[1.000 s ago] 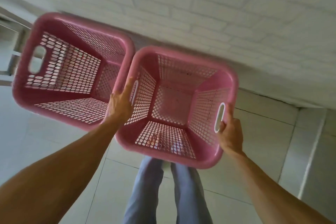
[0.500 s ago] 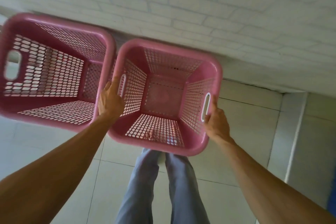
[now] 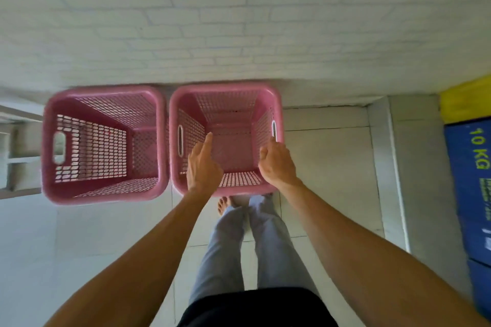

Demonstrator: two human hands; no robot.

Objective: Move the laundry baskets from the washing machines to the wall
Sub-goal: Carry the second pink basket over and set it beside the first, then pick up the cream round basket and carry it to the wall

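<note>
Two empty pink laundry baskets stand side by side on the tiled floor, against the foot of the white brick wall [image 3: 239, 21]. The left basket [image 3: 102, 195] and the right basket [image 3: 225, 89] almost touch. My left hand [image 3: 203, 167] hovers above the right basket's near left part, index finger stretched out, holding nothing. My right hand [image 3: 277, 164] hovers by that basket's right rim near its white handle slot, fingers loosely curled and empty. Neither hand grips the basket.
A blue and yellow machine [image 3: 473, 180] marked "10 KG" stands at the right edge. A metal frame [image 3: 16, 156] shows at the left edge. My legs and bare feet [image 3: 225, 204] are just behind the right basket on the pale tiles.
The right basket, held up by both hands earlier, now rests on the floor beside the left one. Both hands have let go of its handles and lifted clear.
</note>
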